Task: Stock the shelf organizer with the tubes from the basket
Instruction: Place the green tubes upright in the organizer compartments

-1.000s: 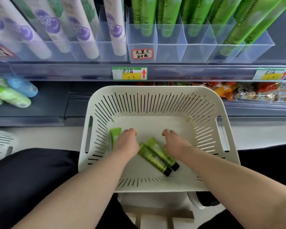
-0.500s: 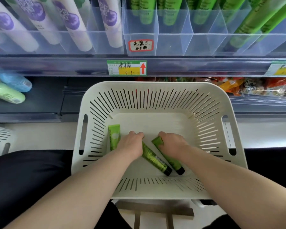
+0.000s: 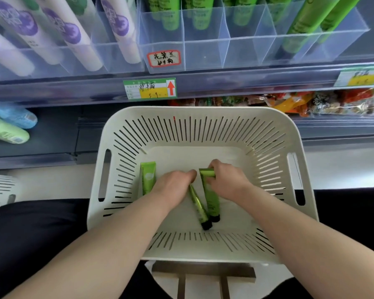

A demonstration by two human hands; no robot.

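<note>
A green-and-yellow price label with a red arrow sits on the shelf rail ahead of me. A 2nd price label shows at the far right of the same rail. Up on my left, white tubes with purple flowers lean in clear dividers. On the lower shelf a blue bottle and a green bottle lie side by side. Bright snack packets lie to the right. A slotted white bin pokes in beside my black trousers.
</note>
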